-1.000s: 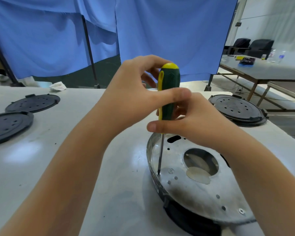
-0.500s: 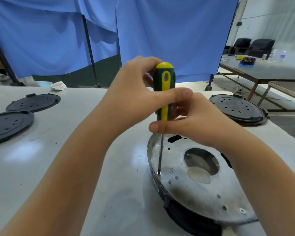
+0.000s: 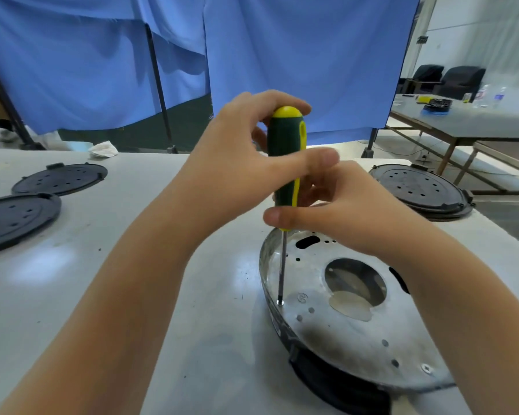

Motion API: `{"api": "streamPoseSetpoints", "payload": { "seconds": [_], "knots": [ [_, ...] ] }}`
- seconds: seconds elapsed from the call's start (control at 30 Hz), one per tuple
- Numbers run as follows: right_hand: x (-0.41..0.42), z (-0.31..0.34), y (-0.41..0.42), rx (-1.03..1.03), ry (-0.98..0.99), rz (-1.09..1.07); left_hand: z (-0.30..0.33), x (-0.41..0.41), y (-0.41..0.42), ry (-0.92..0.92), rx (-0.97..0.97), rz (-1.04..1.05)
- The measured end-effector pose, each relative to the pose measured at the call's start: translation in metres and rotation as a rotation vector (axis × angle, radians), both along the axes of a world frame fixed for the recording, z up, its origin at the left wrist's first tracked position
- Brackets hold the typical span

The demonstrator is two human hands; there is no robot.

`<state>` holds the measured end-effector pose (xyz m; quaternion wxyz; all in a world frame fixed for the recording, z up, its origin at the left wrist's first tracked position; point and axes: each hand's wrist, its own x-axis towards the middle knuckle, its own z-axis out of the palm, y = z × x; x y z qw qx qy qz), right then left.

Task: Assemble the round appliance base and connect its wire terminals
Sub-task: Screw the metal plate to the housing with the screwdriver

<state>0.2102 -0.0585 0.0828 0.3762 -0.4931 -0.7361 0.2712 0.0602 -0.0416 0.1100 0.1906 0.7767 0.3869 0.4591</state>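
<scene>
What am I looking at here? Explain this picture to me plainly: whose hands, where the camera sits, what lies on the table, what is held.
The camera sits on a person's head and looks forward and down, so both forearms reach in from below. There is no machine here, only bare hands. The left hand grips the upper part of a green and yellow screwdriver; the right hand holds its lower end. Its tip stands on a screw near the rim of a round metal base plate on the white table. Three black round covers lie there too: two at the left, one at the right.
</scene>
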Motion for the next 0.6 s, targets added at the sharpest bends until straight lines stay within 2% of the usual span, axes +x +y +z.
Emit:
{"api": "streamPoseSetpoints", "payload": {
  "seconds": [0.07,0.13,0.27,0.37,0.5,0.6],
  "knots": [
    [-0.001,-0.002,0.002,-0.019,-0.001,-0.015,0.0,0.001,-0.001,-0.051,0.022,-0.008],
    [0.003,-0.001,0.003,-0.11,0.054,0.065,0.0,-0.001,0.0,-0.098,-0.02,-0.075],
    [0.012,0.001,0.002,-0.322,0.175,0.29,0.003,-0.007,0.001,-0.023,-0.142,-0.245],
    [0.01,0.001,0.003,-0.217,0.055,0.18,0.002,-0.004,0.001,0.004,-0.139,-0.186],
    [-0.002,-0.005,0.003,0.001,-0.114,-0.05,-0.002,0.005,-0.002,0.019,0.089,0.08],
    [-0.002,-0.005,0.004,-0.012,-0.113,-0.039,0.001,0.003,-0.001,-0.051,0.042,0.017]
  ]
}}
